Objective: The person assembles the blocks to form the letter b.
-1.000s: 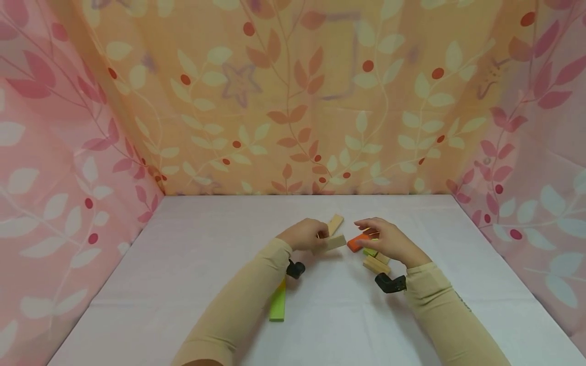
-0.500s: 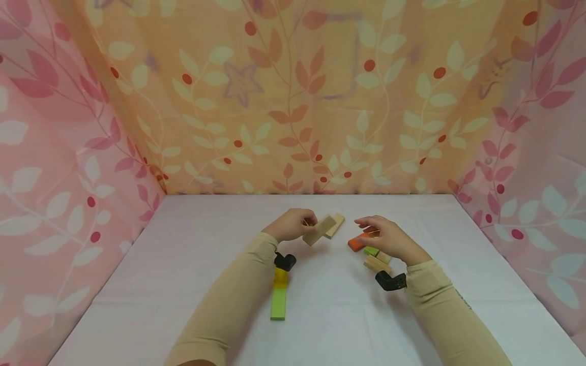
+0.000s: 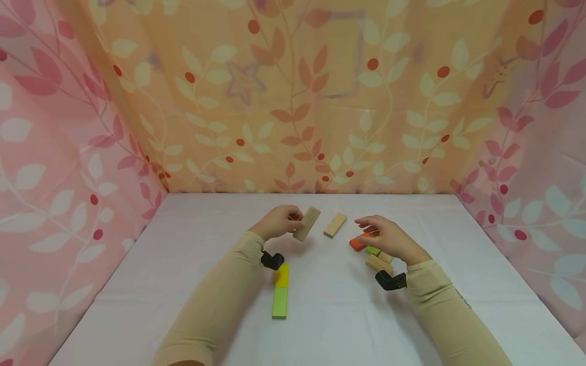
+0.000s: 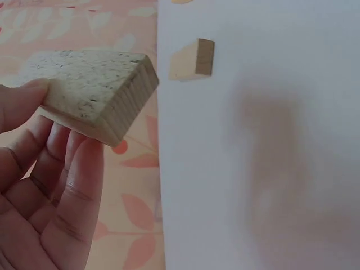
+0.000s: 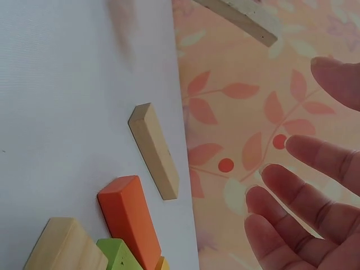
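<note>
My left hand (image 3: 280,222) pinches a plain wooden block (image 3: 306,223) between thumb and fingers, raised off the table and tilted. Its speckled broad face and grooved end show in the left wrist view, with the thumb on top and the fingertips beneath. My right hand (image 3: 386,238) hovers over a small group of blocks, fingers spread and relaxed, holding nothing. Beneath it lie an orange block (image 5: 129,219), a green block (image 5: 117,256) and a natural wood block (image 3: 379,263). Between the hands, another plain wooden block (image 3: 335,225) lies flat on the table.
A yellow block (image 3: 282,275) and a light green block (image 3: 280,303) lie end to end in a line near the left forearm. White cloth covers the table (image 3: 329,325). Patterned fabric walls (image 3: 293,101) stand at the back and both sides.
My left hand has moved left and slightly back with the wooden block, turning it more upright. The yellow block has come into view from behind the arm. My right hand has stayed nearly still.
</note>
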A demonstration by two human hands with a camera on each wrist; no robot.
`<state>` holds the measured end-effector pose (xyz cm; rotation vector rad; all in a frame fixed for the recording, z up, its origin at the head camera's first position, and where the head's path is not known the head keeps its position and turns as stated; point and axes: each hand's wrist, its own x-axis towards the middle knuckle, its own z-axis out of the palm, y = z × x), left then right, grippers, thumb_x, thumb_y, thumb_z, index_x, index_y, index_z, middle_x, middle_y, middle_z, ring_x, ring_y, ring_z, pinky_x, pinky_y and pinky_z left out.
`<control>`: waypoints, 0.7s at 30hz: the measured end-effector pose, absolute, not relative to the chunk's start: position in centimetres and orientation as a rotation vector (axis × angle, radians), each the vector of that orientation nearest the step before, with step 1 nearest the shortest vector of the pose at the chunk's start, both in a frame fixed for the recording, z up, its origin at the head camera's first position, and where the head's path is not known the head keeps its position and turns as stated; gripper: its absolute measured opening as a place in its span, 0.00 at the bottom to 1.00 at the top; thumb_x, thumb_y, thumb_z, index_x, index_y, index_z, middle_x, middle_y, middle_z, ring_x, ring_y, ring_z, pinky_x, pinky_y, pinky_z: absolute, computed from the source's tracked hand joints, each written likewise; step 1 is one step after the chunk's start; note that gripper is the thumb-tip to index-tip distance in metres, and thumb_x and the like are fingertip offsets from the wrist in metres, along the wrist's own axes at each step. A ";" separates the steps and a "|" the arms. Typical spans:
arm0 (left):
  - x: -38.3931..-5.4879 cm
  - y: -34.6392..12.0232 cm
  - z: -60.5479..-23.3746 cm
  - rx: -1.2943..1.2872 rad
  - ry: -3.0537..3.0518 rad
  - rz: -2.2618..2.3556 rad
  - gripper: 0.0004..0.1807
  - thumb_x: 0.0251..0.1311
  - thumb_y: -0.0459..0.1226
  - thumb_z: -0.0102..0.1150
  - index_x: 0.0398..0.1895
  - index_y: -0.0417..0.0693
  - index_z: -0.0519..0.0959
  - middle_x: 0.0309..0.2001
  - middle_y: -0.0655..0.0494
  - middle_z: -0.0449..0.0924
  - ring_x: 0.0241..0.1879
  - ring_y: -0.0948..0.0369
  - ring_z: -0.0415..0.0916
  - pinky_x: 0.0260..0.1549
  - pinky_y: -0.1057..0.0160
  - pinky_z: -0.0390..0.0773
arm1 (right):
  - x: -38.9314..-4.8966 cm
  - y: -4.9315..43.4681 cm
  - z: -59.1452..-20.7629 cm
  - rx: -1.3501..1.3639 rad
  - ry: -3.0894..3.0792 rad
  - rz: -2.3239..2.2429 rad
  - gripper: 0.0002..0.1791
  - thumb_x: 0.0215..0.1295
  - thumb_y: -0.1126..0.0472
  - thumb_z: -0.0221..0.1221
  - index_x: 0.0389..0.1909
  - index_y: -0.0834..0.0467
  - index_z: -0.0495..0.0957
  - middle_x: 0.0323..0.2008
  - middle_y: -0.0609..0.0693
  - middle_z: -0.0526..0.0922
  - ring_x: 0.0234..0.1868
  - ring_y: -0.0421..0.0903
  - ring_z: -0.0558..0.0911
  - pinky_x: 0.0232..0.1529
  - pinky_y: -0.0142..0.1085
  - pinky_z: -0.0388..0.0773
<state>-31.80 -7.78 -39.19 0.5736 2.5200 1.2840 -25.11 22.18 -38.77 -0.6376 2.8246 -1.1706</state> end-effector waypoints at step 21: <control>-30.6 -12.1 -42.2 0.228 2.385 1.522 0.07 0.55 0.33 0.61 0.35 0.39 0.76 0.31 0.49 0.73 0.31 0.58 0.76 0.35 0.61 0.80 | -25.2 21.7 -39.0 -0.634 2.804 -1.142 0.26 0.56 0.57 0.63 0.56 0.60 0.72 0.50 0.59 0.74 0.49 0.54 0.76 0.50 0.47 0.72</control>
